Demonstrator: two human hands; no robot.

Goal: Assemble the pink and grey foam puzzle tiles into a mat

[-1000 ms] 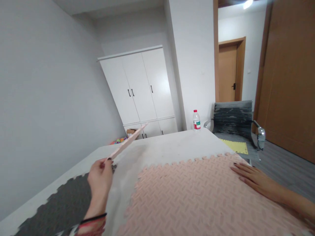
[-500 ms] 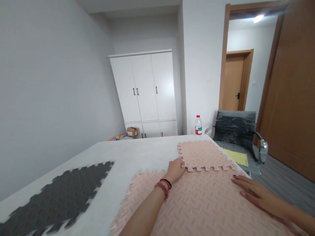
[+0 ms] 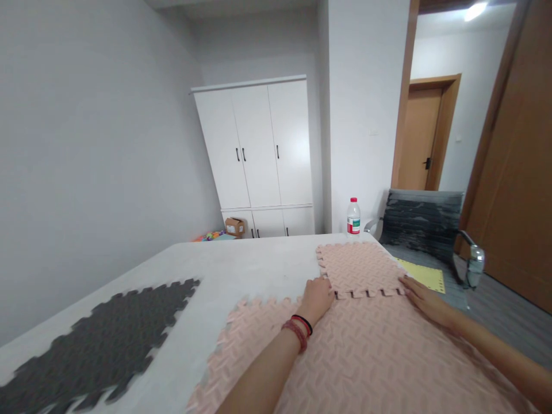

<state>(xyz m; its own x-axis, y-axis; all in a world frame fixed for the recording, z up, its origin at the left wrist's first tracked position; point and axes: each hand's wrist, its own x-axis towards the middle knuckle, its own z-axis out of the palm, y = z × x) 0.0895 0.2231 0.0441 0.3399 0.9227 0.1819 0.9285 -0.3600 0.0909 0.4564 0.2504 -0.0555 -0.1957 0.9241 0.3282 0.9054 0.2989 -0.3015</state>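
The left hand (image 3: pixel 318 298) curls at a corner of a square pink foam tile (image 3: pixel 360 265), pinch indistinct from here; the right hand (image 3: pixel 426 300) lies outstretched at another, near the right edge. White tabletop (image 3: pixel 252 267) stretches leftward.

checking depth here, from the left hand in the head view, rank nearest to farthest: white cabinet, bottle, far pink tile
1. Far pink tile: its near left corner is at the left hand.
2. Bottle: by the far right corner of the table.
3. White cabinet: beyond the table, left of the bottle.
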